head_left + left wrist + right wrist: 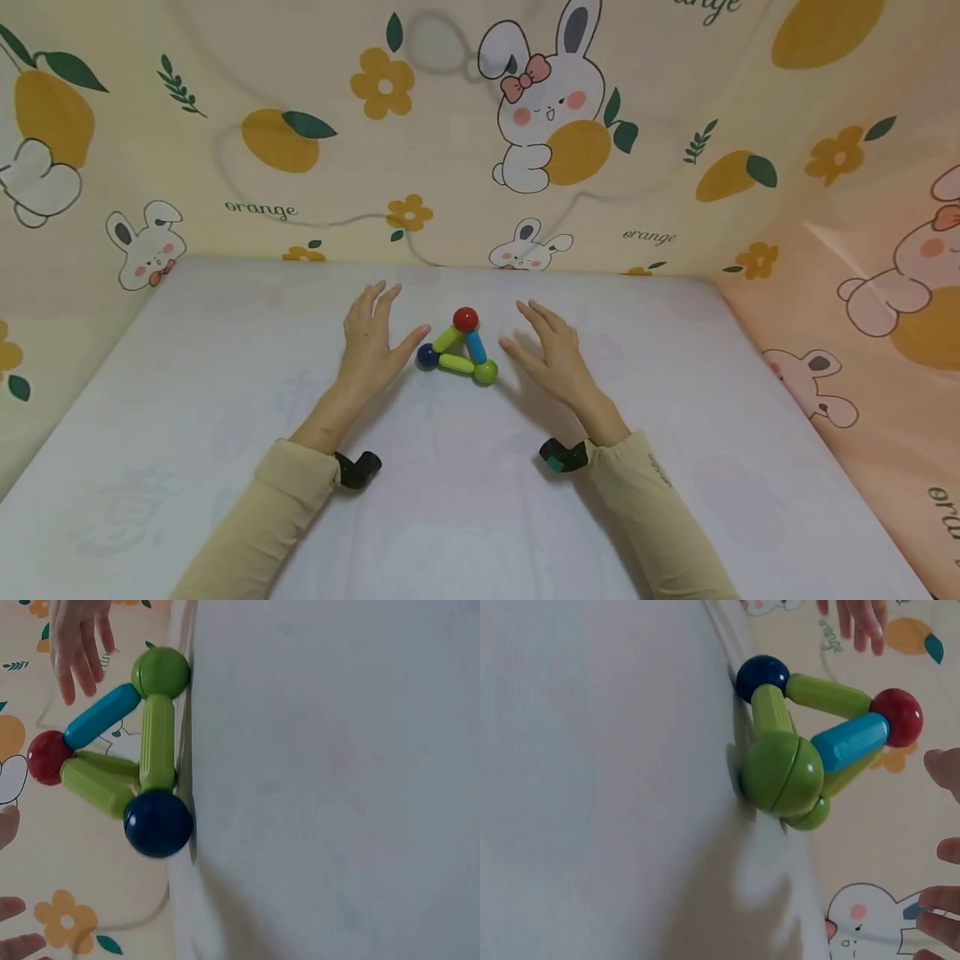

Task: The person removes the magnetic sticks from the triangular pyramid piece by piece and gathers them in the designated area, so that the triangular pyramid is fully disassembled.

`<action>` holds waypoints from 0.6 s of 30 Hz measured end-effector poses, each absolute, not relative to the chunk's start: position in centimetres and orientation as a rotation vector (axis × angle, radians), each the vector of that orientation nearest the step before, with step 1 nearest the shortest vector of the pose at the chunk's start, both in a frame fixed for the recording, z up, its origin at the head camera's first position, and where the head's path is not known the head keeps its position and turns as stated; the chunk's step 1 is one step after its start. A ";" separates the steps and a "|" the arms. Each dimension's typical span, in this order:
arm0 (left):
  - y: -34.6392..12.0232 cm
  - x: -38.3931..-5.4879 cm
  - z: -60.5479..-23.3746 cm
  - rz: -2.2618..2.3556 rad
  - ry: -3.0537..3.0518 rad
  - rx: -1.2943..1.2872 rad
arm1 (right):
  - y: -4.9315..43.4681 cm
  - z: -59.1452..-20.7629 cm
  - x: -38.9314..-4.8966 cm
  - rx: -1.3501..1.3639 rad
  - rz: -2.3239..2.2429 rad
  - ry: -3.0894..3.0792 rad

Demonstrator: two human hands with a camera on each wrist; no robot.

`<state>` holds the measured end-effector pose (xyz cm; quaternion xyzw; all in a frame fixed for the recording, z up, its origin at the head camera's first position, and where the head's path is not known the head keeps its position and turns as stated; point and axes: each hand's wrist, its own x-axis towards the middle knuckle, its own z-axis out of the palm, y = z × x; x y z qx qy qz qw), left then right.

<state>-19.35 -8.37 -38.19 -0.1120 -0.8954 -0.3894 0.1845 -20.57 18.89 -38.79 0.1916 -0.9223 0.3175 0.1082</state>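
A small pyramid-like frame of toy rods and balls stands on the table between the two hands. Its red ball (466, 319) is at the top; a dark blue ball (428, 357) and a green ball (486, 372) sit at the base. Lime green rods (456, 363) and a blue rod (476, 347) join them. In the right wrist view a second green ball (810, 814) shows behind the first. My left hand (367, 350) hovers left of the dark blue ball, fingers spread. My right hand (553, 354) is to the right, fingers extended, holding nothing.
A white cloth covers the table (465, 500). Behind and at the sides hangs a printed curtain (450, 167) with rabbits, oranges and flowers. Black wrist devices (360, 470) stick out from both sleeves.
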 end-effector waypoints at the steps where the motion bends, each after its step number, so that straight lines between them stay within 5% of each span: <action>1: -8.2 -19.4 -38.3 -1.138 -2.514 -0.310 | 18.8 -38.8 -20.6 0.572 0.946 -2.702; 18: -5.9 -20.5 -39.4 -1.543 -2.364 -0.330 | 16.9 -39.7 -20.7 0.657 1.312 -2.555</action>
